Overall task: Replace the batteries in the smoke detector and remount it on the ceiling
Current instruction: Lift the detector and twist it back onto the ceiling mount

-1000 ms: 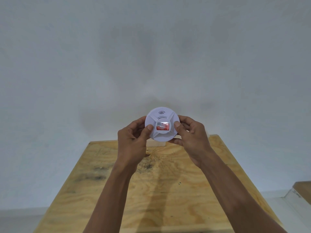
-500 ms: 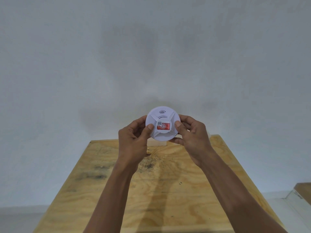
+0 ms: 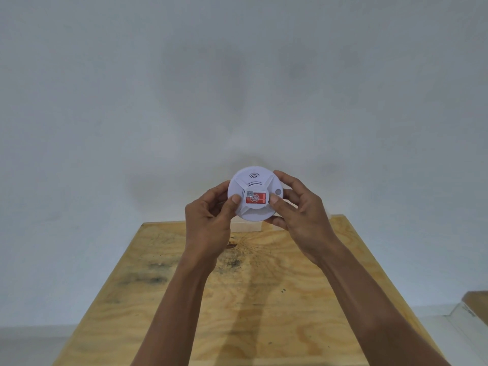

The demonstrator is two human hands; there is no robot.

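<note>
**Technician:** Where is the unit?

**Supervisor:** The smoke detector (image 3: pixel 255 194) is raised above the plywood panel (image 3: pixel 237 299), face toward the camera. The left hand (image 3: pixel 208 223) and right hand (image 3: pixel 295 210) each grip its rim, thumbs on the face beside the red label (image 3: pixel 256 199).

**Technician:** Procedure?

**Supervisor:** Likely: hold level, support both sides, rotate evenly without squeezing.

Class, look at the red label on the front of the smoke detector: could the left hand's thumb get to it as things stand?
Probably yes. The left hand grips the smoke detector at its left rim, its thumb already lying on the face beside the red label. Nothing covers the label; the right hand holds the other side.
</note>
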